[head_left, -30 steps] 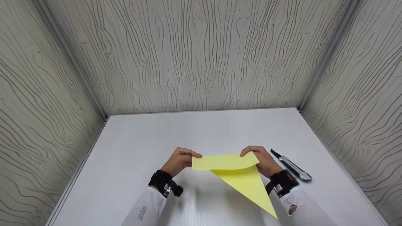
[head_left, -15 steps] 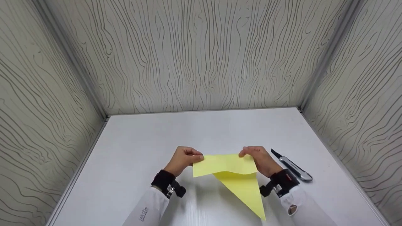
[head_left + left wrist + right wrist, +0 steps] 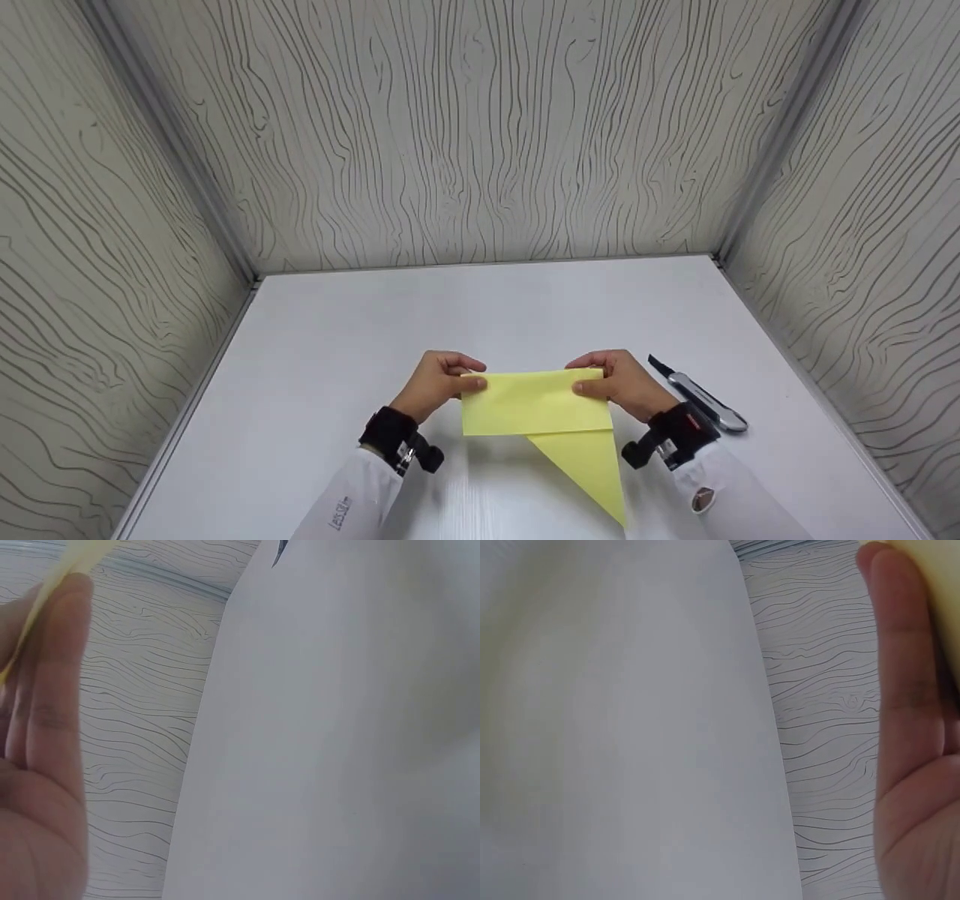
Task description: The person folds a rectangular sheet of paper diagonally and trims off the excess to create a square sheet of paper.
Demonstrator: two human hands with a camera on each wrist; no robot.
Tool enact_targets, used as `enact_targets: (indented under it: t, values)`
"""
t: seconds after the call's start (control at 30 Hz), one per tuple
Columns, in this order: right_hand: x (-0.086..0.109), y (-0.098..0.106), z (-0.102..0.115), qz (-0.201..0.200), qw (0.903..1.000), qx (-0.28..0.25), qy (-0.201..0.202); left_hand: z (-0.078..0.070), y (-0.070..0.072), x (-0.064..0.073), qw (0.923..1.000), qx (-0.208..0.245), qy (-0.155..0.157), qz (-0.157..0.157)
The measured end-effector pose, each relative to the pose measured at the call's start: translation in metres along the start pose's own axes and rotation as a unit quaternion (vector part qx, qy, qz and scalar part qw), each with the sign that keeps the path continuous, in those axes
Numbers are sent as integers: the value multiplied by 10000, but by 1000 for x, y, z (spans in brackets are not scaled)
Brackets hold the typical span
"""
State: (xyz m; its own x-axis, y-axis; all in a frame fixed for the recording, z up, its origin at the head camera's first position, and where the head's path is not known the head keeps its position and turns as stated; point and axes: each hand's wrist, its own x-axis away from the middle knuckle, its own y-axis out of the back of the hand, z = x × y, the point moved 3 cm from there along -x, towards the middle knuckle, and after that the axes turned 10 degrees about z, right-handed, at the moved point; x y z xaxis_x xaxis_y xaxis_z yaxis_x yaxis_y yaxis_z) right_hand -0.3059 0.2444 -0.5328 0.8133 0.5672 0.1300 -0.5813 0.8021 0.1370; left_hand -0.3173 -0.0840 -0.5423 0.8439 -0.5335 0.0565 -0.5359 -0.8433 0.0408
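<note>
A sheet of yellow paper [image 3: 536, 405] hangs between both hands in the head view, folded across its upper part into a rectangular band. Below the band a triangular flap tapers down to a point at the right. My left hand [image 3: 442, 382] pinches the upper left corner, thumb in front and fingers behind. At the upper right corner my right hand [image 3: 626, 381] pinches the paper the same way. In the left wrist view a strip of the paper [image 3: 86, 553] runs past the fingers, and the right wrist view shows its blurred edge [image 3: 937, 570].
A grey utility knife [image 3: 701, 397] lies on the white table [image 3: 360, 315], just right of my right hand, its dark blade pointing away. Wood-grain panels [image 3: 480, 135] rise behind the table and on both sides. Each wrist carries a black strap with a camera.
The front band has dropped and flattened, showing more of its face. The lower tip has swung left. My right thumb has come round to the front of the paper.
</note>
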Motion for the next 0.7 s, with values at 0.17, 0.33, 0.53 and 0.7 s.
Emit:
enact_targets:
  t: [0.17, 0.33, 0.53, 0.7]
  values:
    - [0, 1, 0, -106, 9999, 67, 20, 2, -1, -1, 9997, -15, 93, 214]
    - [2, -1, 3, -128, 9995, 286, 55, -6, -5, -3, 9955, -587, 313, 677]
    - [-2, -6, 5, 52, 9990, 443, 94, -23, -18, -13, 9717, -2024, 354, 1164]
    - [-6, -10, 6, 170, 9987, 464, 132, -33, -30, -21, 9493, -2782, 267, 1440]
